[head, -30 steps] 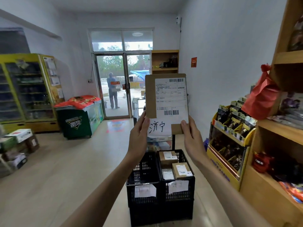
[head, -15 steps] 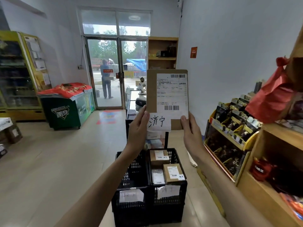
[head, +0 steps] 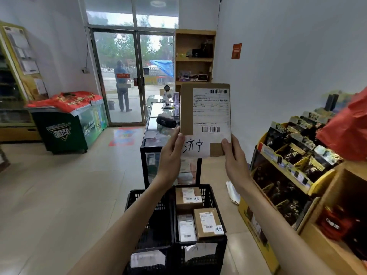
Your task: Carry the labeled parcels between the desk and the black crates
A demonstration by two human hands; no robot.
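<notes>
parcel point(head: 205, 120) upright, long axis vertical – left hand point(head: 170, 155) and right hand point(head: 234, 157) each pinch a bottom corner; right-hand black crate point(head: 198, 253) lies at 6 o'clock, directly below.

Hidden, cropped, blurred bits
Your fingers vanish behind the parcel point(head: 205, 116); its label print is unreadable; left crate point(head: 147, 231) is cropped at the bottom edge.

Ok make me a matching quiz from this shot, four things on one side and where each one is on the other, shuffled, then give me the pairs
Things:
1. flat cardboard parcel
2. small brown box
3. black speaker
4. red cloth

Places:
A. on the glass counter
B. draped over the green freezer
C. held up by the left hand and right hand
D. inside the right black crate

Pairs: 1-C, 2-D, 3-A, 4-B
</notes>
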